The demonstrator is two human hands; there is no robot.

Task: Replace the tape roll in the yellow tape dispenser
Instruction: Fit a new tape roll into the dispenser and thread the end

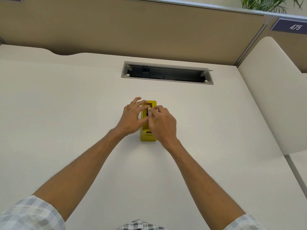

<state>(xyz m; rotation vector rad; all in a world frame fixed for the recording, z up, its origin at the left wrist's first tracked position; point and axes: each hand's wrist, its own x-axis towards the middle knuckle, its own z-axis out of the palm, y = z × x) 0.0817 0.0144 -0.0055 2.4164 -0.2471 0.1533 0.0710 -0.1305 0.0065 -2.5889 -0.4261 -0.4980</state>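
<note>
Under my fingers, on the big white desk (83, 105), the yellow tape dispenser (148, 137) sits flat so it stays put. My left hand (132, 116) and right hand (163, 125) pinch the little tape roll (149, 112) between fingertips, right over its slot.

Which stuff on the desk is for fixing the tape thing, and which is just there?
For the job:
yellow tape dispenser
tape roll
left hand
right hand

Just there:
open cable tray
sign reading 475
plant
</note>
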